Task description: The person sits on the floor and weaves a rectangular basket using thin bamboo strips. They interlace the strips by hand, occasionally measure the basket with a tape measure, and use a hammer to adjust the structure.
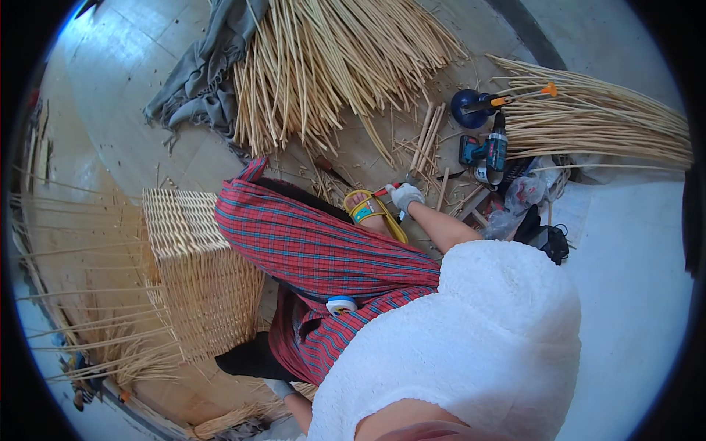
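Observation:
My gloved right hand (pixel 406 197) grips a red-handled tool (pixel 384 190) beside my sandalled foot (pixel 364 206) at the centre, near loose cane pieces (pixel 430 140). My gloved left hand (pixel 281 386) is low in the view, below a black cloth and near cane rods on the floor; its fingers are mostly hidden. A woven cane basket (pixel 184 279) with long unwoven rods sticking out stands left of my red checked cloth (pixel 309 235). A small white and blue round item (pixel 341 306) lies on the cloth.
A large cane bundle (pixel 338 66) lies at the top beside a grey cloth (pixel 195 95); another bundle (pixel 588 117) is at right. A cordless drill (pixel 491 154), a blue round object (pixel 467 106) with orange-handled tools, plastic bags (pixel 522 198) and a black case (pixel 548 242) are to my right.

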Available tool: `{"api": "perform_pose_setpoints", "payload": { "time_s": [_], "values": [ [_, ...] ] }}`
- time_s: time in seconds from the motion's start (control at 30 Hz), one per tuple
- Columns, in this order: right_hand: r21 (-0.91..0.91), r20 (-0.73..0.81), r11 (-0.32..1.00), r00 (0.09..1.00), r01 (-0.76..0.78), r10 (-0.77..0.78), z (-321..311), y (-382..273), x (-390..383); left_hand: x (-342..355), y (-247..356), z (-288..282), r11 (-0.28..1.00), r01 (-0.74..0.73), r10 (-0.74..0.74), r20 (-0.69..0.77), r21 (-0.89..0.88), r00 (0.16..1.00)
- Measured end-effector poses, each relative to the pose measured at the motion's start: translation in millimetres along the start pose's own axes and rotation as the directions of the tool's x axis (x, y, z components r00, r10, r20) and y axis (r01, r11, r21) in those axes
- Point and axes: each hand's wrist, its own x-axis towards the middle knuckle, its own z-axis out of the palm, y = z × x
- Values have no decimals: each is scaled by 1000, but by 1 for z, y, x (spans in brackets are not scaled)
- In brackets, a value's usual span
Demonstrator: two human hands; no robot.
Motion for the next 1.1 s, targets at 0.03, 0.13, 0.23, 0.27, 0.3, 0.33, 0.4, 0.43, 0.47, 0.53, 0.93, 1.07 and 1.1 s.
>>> {"api": "perform_pose_setpoints", "payload": {
  "time_s": [0.03, 0.13, 0.23, 0.27, 0.3, 0.33, 0.4, 0.43, 0.47, 0.53, 0.93, 1.07, 1.1],
  "values": [
    [5, -34, 1000, 999, 7, -7, -1, 5, 5, 1, 6, 3, 1000, -2, 2, 7, -8, 1000],
    [-168, -22, 981, 994, 100, -105, -5, 13, 24, 7, 17, 8, 1000, 2, -1, 17, -26, 1000],
    [-2, -193, 989, 971, 145, -143, -22, 3, 25, 8, 24, 14, 999, 14, -13, 26, -42, 1000],
    [124, -269, 972, 949, 201, -162, -36, -11, 17, 9, 27, 14, 999, 13, -12, 26, -41, 1000],
    [205, -344, 952, 927, 229, -149, -45, -18, 19, 17, 45, 8, 1000, -8, 9, 36, -16, 999],
    [242, -424, 926, 890, 291, -169, -61, -32, 29, 12, 38, 11, 1000, 7, -6, 34, -28, 999],
    [251, -683, 808, 689, 533, -242, -90, -58, 51, 9, 37, 16, 999, 8, -6, 38, -37, 999],
    [250, -705, 807, 671, 535, -227, -109, -75, 55, 7, 37, 18, 999, 15, -14, 40, -44, 999],
    [252, -728, 804, 653, 538, -209, -127, -87, 62, 8, 40, 18, 999, 13, -11, 43, -46, 999],
    [210, -727, 841, 654, 499, -207, -147, -100, 103, 13, 51, 16, 999, 5, -3, 49, -42, 999],
    [77, -524, 868, 761, 491, -383, -161, -142, 148, 8, 64, 12, 997, 66, -65, 42, -31, 997],
    [32, -572, 847, 705, 530, -419, -184, -148, 175, 10, 71, 13, 996, 78, -77, 45, -30, 996],
    [13, -580, 876, 718, 481, -385, -188, -154, 181, 12, 73, 11, 996, 79, -78, 44, -27, 996]
  ]
}}
